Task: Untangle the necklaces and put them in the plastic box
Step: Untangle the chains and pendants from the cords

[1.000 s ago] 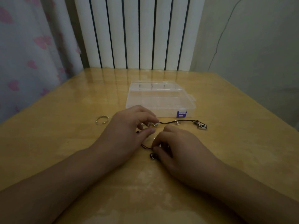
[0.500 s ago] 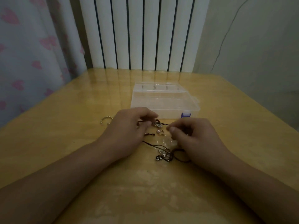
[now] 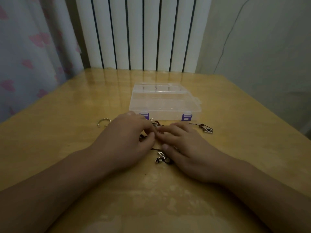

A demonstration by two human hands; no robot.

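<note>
So, going left to right: a small silver ring (image 3: 103,122) lies on the tabletop (image 3: 50,148), apart from the rest. Next comes the left hand (image 3: 124,140). Its fingers (image 3: 148,127) are curled and its thumb tip meets them, pinching a bit of dark cord. The tangled necklaces (image 3: 156,130) lie right btwn the two hands, w/ the cord running mostly side to side, out to a little camera charm (image 3: 208,130) on the far right. A silver clasp (image 3: 161,158) sits just below, close to the right thumb. The right hand (image 3: 186,148) lies low & flat-ish, fingers reaching left to touch the knot; I can't tell if they pinch it. Both hands are equally near the knot. The plastic box (image 3: 165,105) sits just behind the hands, lid shut w/ purple clips, so nothing is inside yet, I think. Next pull should go sideways, along the cord.
</note>
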